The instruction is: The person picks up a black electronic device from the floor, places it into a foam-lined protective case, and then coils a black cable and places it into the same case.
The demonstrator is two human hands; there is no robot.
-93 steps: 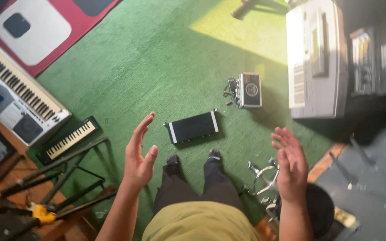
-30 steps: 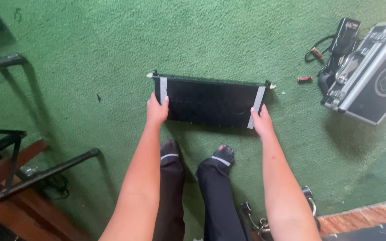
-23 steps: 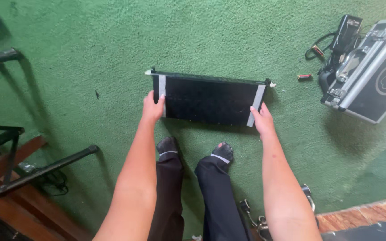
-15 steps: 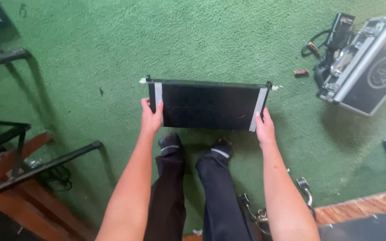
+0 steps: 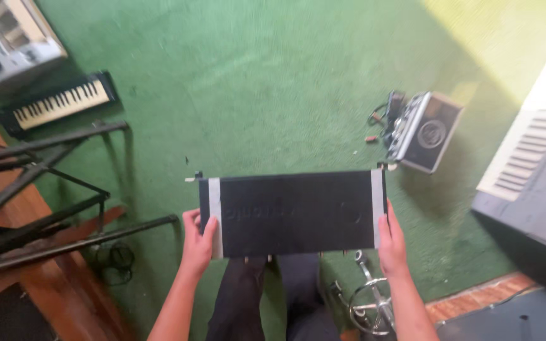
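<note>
Head view, one item in hand: black rectangular panel with pale end strips, held flat above the green carpet, long axis running left to right across my body. Left hand has its fingers wrapped over the left end; right hand has its fingers closed along the right end; both equally near. Beyond: small keyboard, black stand, silver-edged case. Panel underside hidden; surface markings blurred; my legs partly covered by it.
</note>
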